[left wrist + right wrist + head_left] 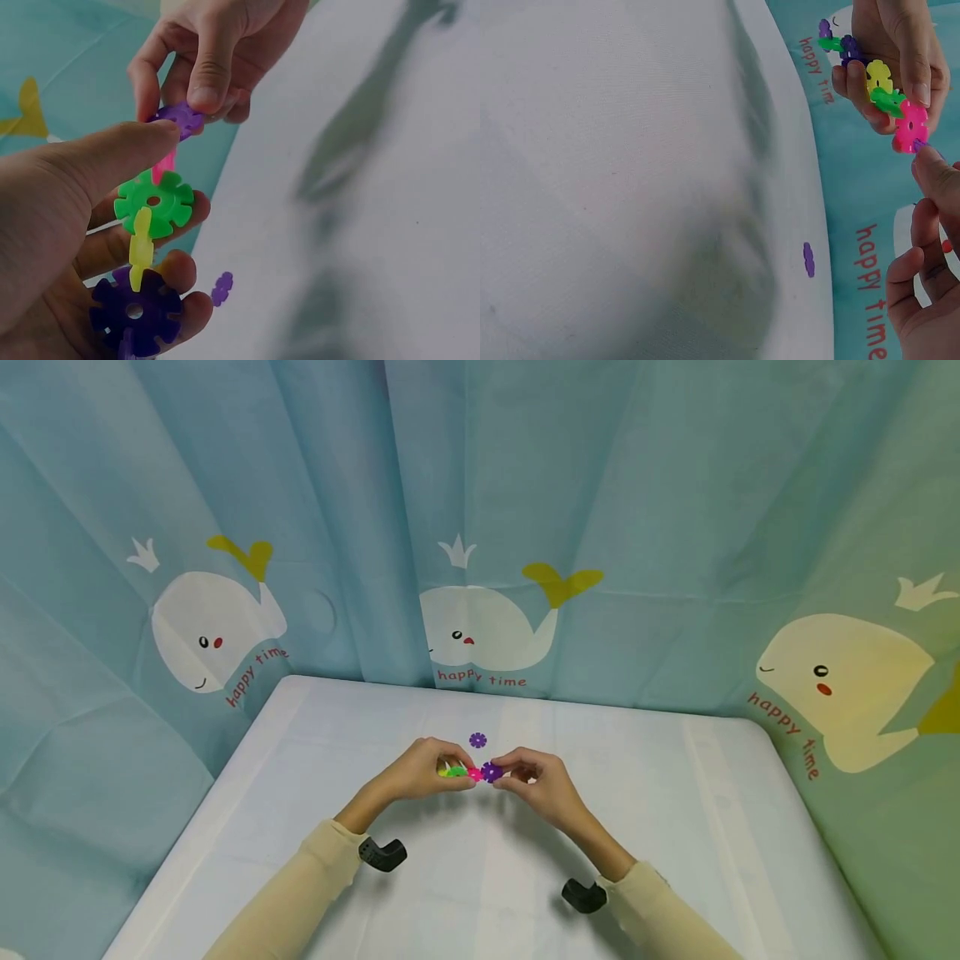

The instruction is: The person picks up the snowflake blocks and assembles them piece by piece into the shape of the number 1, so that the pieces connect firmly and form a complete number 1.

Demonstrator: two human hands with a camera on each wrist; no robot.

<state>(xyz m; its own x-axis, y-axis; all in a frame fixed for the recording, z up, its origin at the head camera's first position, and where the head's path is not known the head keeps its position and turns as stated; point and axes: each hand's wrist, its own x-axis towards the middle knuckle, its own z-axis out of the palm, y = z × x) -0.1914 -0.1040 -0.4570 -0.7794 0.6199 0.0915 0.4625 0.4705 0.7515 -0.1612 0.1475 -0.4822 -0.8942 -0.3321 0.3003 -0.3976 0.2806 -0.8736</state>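
My left hand [422,770] holds a chain of interlocking plastic snowflake discs above the table. In the right wrist view the chain shows a yellow disc [879,73], a green disc [887,102] and a pink disc [911,127], with purple and green ones trailing behind. A dark purple disc [135,311] lies against the left fingers. Between thumb and fingers, my right hand [545,783] pinches a purple disc [491,772] at the pink end. The two discs meet; how deeply their slots engage cannot be told.
A loose purple disc [477,740] lies on the white table [637,835], just beyond the hands. Blue curtains [337,527] printed with whales hang behind the table and along its sides. Black wrist devices [384,855] sit at both cuffs.
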